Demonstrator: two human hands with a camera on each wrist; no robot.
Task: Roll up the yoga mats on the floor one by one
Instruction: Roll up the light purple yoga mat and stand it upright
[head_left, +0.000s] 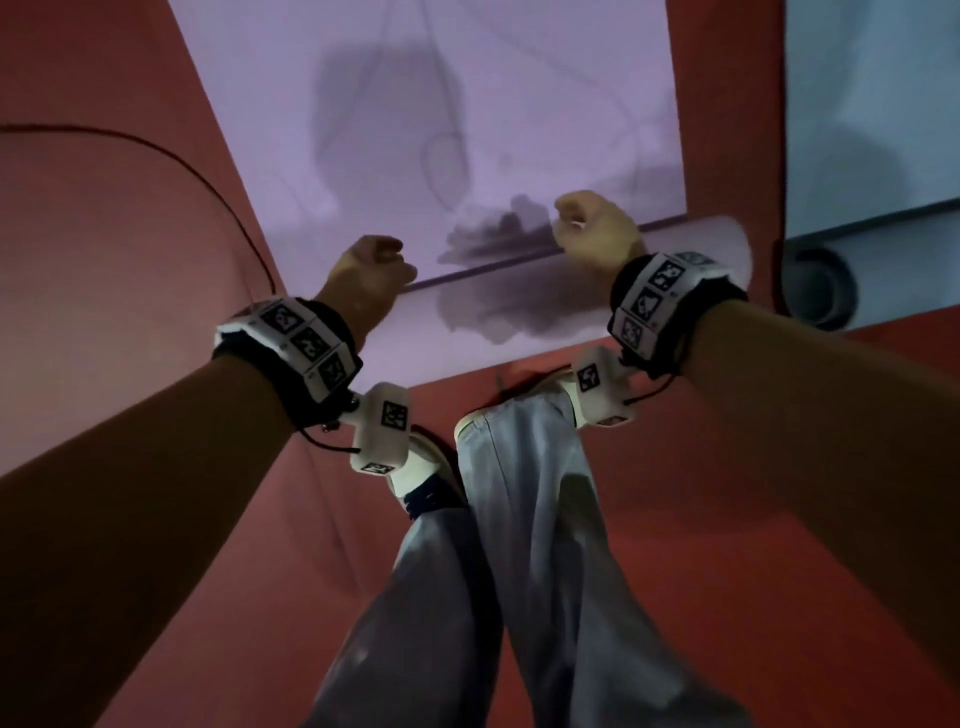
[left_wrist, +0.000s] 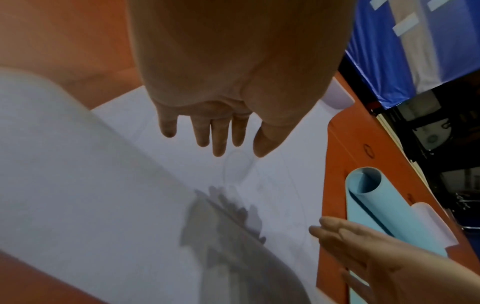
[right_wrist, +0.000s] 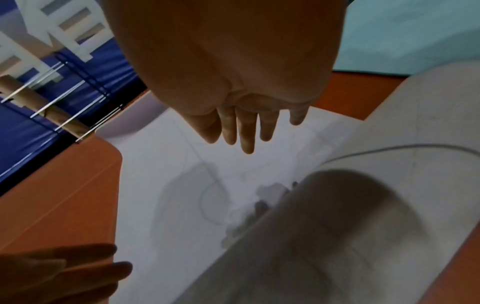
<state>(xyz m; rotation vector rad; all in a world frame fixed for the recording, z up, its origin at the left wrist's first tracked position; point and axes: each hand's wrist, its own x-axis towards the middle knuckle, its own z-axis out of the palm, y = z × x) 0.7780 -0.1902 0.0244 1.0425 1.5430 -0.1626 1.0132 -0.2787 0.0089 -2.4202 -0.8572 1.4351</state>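
A lilac yoga mat (head_left: 467, 104) lies flat on the red floor, and its near end is wound into a thick roll (head_left: 519, 306) in front of my feet. My left hand (head_left: 371, 270) hangs over the roll's left part and my right hand (head_left: 592, 226) over its right part. In the left wrist view the left hand's (left_wrist: 215, 131) fingers (left_wrist: 219, 144) point down, straight and loose, above the flat mat (left_wrist: 272, 185), with the roll (left_wrist: 78, 185) beside them. The right hand (right_wrist: 246, 127) shows the same posture next to the roll (right_wrist: 363, 226). Neither hand grips anything.
A light-blue mat (head_left: 872, 104) lies to the right, its near end rolled (left_wrist: 369, 189). A thin dark cable (head_left: 156, 150) curves across the red floor (head_left: 104, 260) on the left. My legs and shoes (head_left: 519, 519) stand just behind the roll. A blue padded wall (right_wrist: 39, 127) bounds the far side.
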